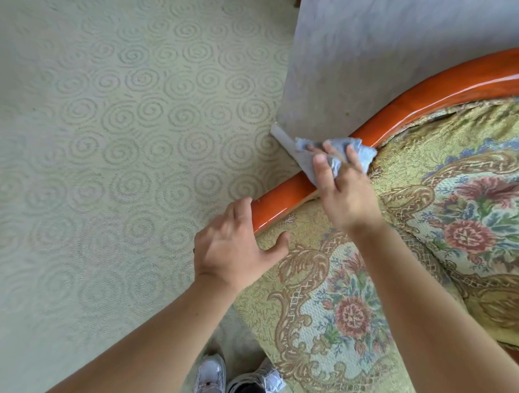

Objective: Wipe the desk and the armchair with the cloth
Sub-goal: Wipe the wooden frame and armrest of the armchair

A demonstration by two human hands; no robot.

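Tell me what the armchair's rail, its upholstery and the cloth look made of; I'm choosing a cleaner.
Rail: seemingly wood under glossy orange-brown lacquer, given its bright reflections. Upholstery: woven tapestry-like fabric with a floral pattern, matte, weave visible. Cloth: soft, thin blue-grey textile, crumpled under the right hand; its fibre cannot be told.

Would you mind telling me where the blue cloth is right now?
In the head view the blue cloth sits right of centre, bunched under the right hand on the armchair's orange wooden rail, beside the grey wall corner.
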